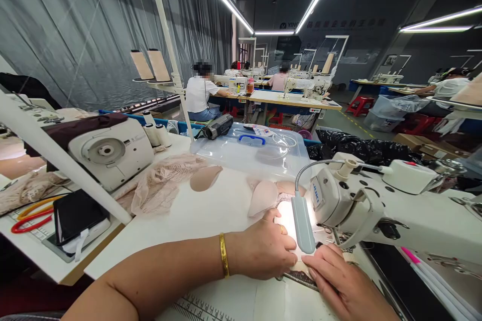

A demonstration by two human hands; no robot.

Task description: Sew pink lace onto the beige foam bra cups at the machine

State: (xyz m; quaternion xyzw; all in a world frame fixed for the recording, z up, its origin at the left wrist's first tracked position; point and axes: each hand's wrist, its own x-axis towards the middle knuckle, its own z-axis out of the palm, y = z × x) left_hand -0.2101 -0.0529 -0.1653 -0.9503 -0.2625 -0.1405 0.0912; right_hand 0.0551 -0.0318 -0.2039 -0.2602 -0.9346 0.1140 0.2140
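Under the sewing machine's head (329,195), a pale bra piece (286,215) lies brightly lit by a grey gooseneck lamp (302,225), which covers part of it. My left hand (263,248), with a gold bangle and a ring, has its fingers curled down on the piece's left side. At the near edge, my right hand (344,281) has thumb and fingers drawn together on the same piece. The needle area is hidden behind the lamp and hands. A beige bra cup (262,198) rests just beyond my left hand, joined by lacy fabric.
Another loose cup (205,178) and beige lace (161,183) lie left on the white table. A clear plastic box (252,150) stands at the back. A second machine (111,150), a thread stand pole (169,35) and a black phone (79,215) are left. Co-workers sit farther off.
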